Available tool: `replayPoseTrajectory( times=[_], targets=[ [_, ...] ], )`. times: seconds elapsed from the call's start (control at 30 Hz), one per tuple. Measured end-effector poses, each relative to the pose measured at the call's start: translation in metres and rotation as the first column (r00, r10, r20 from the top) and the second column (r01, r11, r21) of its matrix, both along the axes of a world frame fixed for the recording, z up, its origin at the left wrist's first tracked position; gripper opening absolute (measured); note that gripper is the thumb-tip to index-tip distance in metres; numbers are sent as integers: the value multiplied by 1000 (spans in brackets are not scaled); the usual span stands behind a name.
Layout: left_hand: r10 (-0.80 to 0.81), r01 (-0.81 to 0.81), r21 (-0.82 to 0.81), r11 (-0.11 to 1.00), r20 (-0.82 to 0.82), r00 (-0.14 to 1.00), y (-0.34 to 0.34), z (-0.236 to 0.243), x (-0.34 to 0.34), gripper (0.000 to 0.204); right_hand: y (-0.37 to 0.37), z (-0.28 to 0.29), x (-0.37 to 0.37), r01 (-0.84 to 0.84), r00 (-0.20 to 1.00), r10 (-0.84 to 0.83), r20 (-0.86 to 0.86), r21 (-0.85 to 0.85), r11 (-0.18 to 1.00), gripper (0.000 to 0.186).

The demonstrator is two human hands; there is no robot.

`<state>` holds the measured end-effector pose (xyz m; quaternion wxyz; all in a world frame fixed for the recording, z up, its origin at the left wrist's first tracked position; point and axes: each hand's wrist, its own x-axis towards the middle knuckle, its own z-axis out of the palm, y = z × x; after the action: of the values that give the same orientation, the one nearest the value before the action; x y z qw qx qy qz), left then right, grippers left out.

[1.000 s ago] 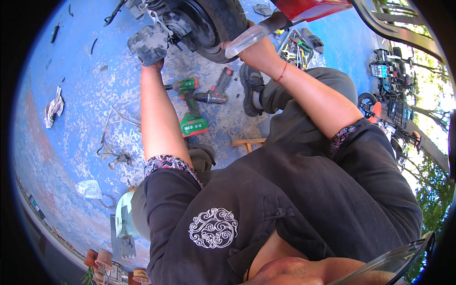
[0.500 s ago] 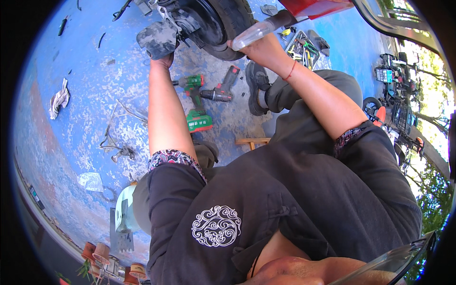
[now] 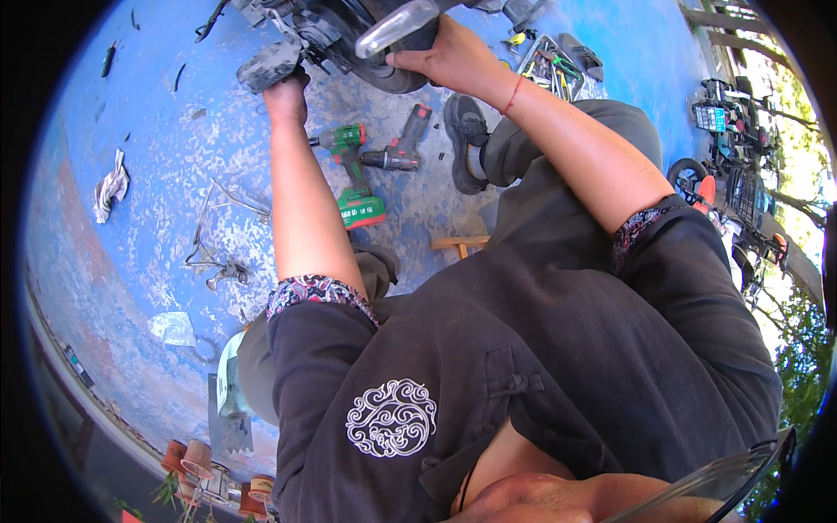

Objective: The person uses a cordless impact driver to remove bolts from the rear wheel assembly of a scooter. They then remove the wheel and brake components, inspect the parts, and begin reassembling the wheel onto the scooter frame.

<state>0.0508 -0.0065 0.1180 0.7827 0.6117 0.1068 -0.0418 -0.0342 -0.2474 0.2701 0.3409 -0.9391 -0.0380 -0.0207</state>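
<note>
At the top of the view is a black vehicle wheel (image 3: pixel 392 80) with a tire. My right hand (image 3: pixel 458 63) grips its right side, the thumb against the edge and the other fingers largely hidden behind. My left hand (image 3: pixel 285 98) is closed around the underside of a dusty grey part (image 3: pixel 268 66) left of the wheel; that part hides some fingers. A clear elongated lamp lens (image 3: pixel 397 28) hangs in front of the wheel, close to my right thumb.
A green-and-black cordless power tool (image 3: pixel 356 174) and a grey cordless drill (image 3: pixel 403 144) lie on the blue floor below the wheel. A tray of hand tools (image 3: pixel 551 70) sits at upper right. A bent metal frame (image 3: pixel 209 231) and a crumpled cloth (image 3: pixel 111 186) lie to the left.
The wheel and both hands sit higher in the picture. The lamp lens has shifted up and left, and the red panel has left the view. My right hand has moved left along with the wheel.
</note>
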Motion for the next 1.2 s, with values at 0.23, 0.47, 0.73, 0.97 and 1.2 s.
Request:
replayPoseTrajectory(
  times=[0.23,0.47,0.73,0.97,1.2],
  targets=[
    [-75,-5,-328,945,-233,970,-1,19,3,21,15,48,2,32,994,-24,-109,73,997,55],
    [-239,112,-350,930,-345,908,1,22,4,28,13,45,7,127,985,-114,-130,94,988,59],
    [-232,156,-239,958,-332,914,-1,25,6,41,17,41,-2,152,988,-150,-36,72,986,63],
    [-182,126,-207,970,-281,942,-5,27,7,43,20,29,-14,131,991,-132,1,121,984,57],
    [-175,117,-197,973,-309,935,-9,34,-5,47,15,33,-13,200,979,-196,-65,79,976,58]
  ],
)
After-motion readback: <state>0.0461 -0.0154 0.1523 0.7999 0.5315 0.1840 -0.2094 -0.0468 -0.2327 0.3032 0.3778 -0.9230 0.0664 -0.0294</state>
